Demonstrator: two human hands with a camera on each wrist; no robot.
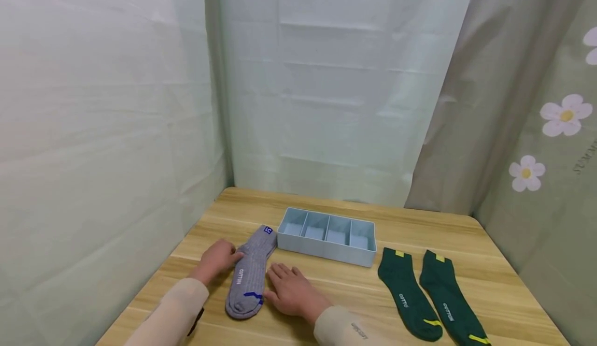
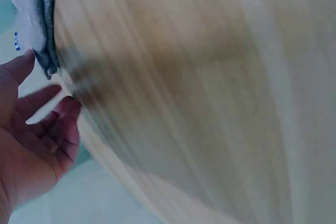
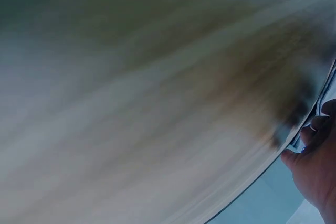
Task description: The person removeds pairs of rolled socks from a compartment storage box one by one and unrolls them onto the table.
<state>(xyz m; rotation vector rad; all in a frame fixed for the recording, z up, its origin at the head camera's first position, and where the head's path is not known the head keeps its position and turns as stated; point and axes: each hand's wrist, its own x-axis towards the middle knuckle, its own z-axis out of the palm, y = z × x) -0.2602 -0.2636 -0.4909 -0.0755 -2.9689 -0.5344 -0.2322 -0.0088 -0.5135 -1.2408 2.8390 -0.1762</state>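
Note:
A pair of grey socks (image 1: 252, 268) with blue marks and "COTTON" lettering lies flat on the wooden table, one mostly over the other. At its left edge is my left hand (image 1: 219, 259), the thumb tip right at the fabric. In the left wrist view, that hand (image 2: 39, 129) has loosely bent fingers beside the grey cloth (image 2: 37, 24). My right hand (image 1: 291, 290) lies palm down along the socks' right side, fingers spread, thumb close to the toe. The right wrist view shows only part of this hand (image 3: 317, 161) at its edge.
Behind the socks stands a light blue box (image 1: 326, 247) with several compartments. Two dark green socks (image 1: 408, 294) with yellow marks lie side by side at the right. Pale curtains (image 1: 326, 102) enclose the wooden table (image 1: 242, 203) at the back and sides.

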